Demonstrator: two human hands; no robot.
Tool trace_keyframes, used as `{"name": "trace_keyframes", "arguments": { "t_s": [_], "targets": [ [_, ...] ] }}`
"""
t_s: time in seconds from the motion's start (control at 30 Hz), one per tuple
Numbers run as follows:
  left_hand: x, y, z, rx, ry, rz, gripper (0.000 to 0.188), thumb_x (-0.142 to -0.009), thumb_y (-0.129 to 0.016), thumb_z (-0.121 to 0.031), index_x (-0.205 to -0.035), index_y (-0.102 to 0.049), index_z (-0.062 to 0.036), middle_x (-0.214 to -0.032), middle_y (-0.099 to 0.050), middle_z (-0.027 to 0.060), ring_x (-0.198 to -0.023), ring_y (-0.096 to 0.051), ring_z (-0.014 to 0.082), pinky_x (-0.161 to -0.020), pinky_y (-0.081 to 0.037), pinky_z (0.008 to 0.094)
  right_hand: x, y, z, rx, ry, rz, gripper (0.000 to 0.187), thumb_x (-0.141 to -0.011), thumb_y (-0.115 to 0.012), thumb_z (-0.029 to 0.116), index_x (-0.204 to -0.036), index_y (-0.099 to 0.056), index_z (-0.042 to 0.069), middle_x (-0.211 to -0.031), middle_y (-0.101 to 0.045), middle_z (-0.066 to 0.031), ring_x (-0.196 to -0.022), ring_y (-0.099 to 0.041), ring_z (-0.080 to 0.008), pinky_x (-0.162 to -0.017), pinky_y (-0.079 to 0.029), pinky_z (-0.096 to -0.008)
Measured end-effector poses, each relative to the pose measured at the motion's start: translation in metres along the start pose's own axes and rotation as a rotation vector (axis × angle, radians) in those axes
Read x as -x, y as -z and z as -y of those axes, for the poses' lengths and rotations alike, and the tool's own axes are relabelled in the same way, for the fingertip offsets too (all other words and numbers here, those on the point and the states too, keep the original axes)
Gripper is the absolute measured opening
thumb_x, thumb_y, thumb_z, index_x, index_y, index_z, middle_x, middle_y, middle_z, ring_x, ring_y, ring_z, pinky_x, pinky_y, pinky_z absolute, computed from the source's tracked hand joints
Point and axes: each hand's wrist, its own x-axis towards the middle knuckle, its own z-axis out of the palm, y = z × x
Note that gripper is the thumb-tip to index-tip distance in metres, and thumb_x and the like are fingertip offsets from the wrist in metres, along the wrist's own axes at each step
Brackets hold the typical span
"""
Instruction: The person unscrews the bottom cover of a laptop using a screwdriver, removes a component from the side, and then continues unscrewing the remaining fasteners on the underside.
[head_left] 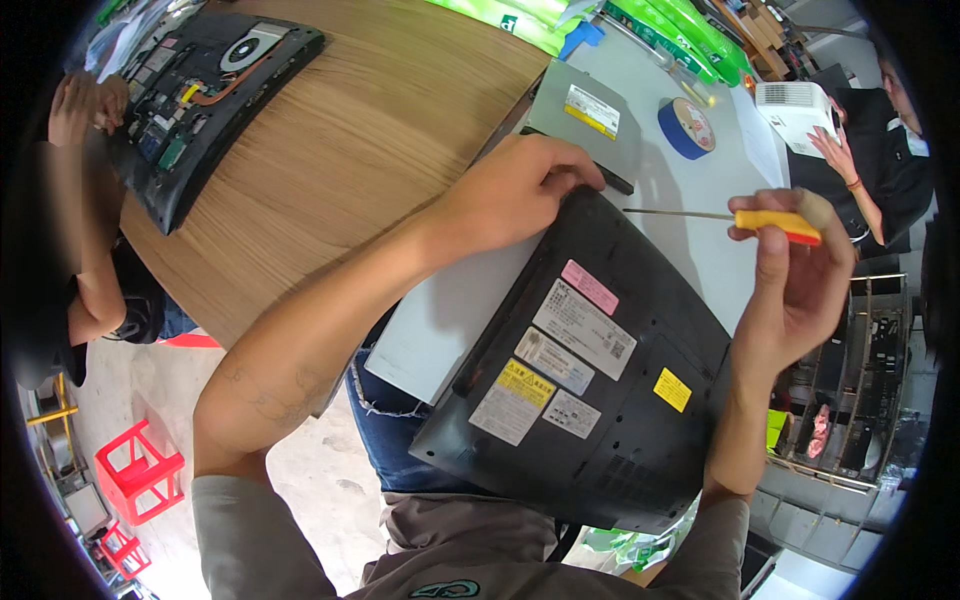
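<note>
A black laptop [640, 440] lies underside up and tilted in front of me, several labels stuck on its base. My left hand [520, 190] is closed over its far corner, fingertips partly hidden behind the edge. In my right hand [800, 290] is a screwdriver [775, 224] with a yellow and red handle. Its thin shaft points left, the tip close to the laptop's far edge; I cannot tell whether it touches. Just beyond my left hand sits a flat silver optical drive [570, 110] with a white and yellow label.
A blue tape roll [687, 128] stands on the white tabletop. An opened laptop [200, 100] lies on the wooden table [350, 90], beside another person's hands [90, 100]. At far right a person holds a white device [795, 115]. Green packages [680, 35] line the back; red stools [140, 470] stand lower left.
</note>
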Motion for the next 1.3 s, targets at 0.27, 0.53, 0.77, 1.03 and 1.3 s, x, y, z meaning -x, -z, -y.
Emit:
{"name": "trace_keyframes", "arguments": {
  "t_s": [0.27, 0.53, 0.77, 1.03, 1.3],
  "targets": [
    [0.000, -0.004, -0.003, -0.058, -0.038, 0.001, 0.023, -0.102, -0.056, -0.001, -0.118, -0.071, 0.0004, -0.111, -0.072, 0.0143, -0.103, -0.069, 0.0232, -0.094, -0.053, 0.0342, -0.011, -0.009, -0.006, 0.010, -0.084, 0.133, 0.031, -0.101, -0.064, 0.002, -0.132, -0.060, -0.001, -0.111, -0.069, -0.0137, -0.096, -0.069, -0.0193, -0.085, -0.056, -0.0297],
    [-0.005, -0.022, -0.020, -0.049, -0.279, 0.007, 0.019, -0.098, -0.065, -0.003, -0.115, -0.071, 0.0002, -0.106, -0.075, 0.0157, -0.098, -0.072, 0.0310, -0.087, -0.055, 0.0399, -0.043, -0.019, -0.012, 0.384, 0.179, 0.197, 0.037, -0.092, -0.071, -0.002, -0.128, -0.064, 0.002, -0.122, -0.074, -0.0104, -0.091, -0.073, -0.0204, -0.081, -0.059, -0.0329],
    [-0.008, -0.031, -0.037, -0.062, -0.112, 0.003, 0.019, -0.098, -0.069, -0.005, -0.115, -0.070, 0.0025, -0.104, -0.076, 0.0122, -0.098, -0.071, 0.0232, -0.090, -0.053, 0.0336, -0.032, -0.011, -0.010, 0.365, 0.176, 0.103, 0.037, -0.089, -0.074, -0.004, -0.125, -0.065, 0.001, -0.112, -0.074, -0.0104, -0.085, -0.071, -0.0207, -0.073, -0.060, -0.0314],
    [-0.015, -0.039, -0.041, 0.034, -0.067, -0.022, 0.013, -0.099, -0.065, 0.000, -0.110, -0.071, 0.0047, -0.103, -0.077, 0.0116, -0.094, -0.072, 0.0181, -0.089, -0.055, 0.0321, -0.054, 0.016, -0.012, 0.080, -0.094, 0.368, 0.026, -0.094, -0.066, -0.002, -0.120, -0.064, -0.002, -0.098, -0.072, -0.0139, -0.084, -0.070, -0.0243, -0.084, -0.059, -0.0353],
    [-0.012, -0.048, -0.040, 0.155, 0.025, -0.109, 0.003, -0.095, -0.069, 0.004, -0.096, -0.072, 0.0048, -0.093, -0.076, 0.0083, -0.088, -0.071, 0.0134, -0.083, -0.056, 0.0288, -0.054, 0.015, -0.014, 0.239, 0.269, 0.395, 0.023, -0.096, -0.062, 0.006, -0.118, -0.067, 0.000, -0.092, -0.071, -0.0145, -0.085, -0.069, -0.0339, -0.078, -0.053, -0.0424]
  ]
}}
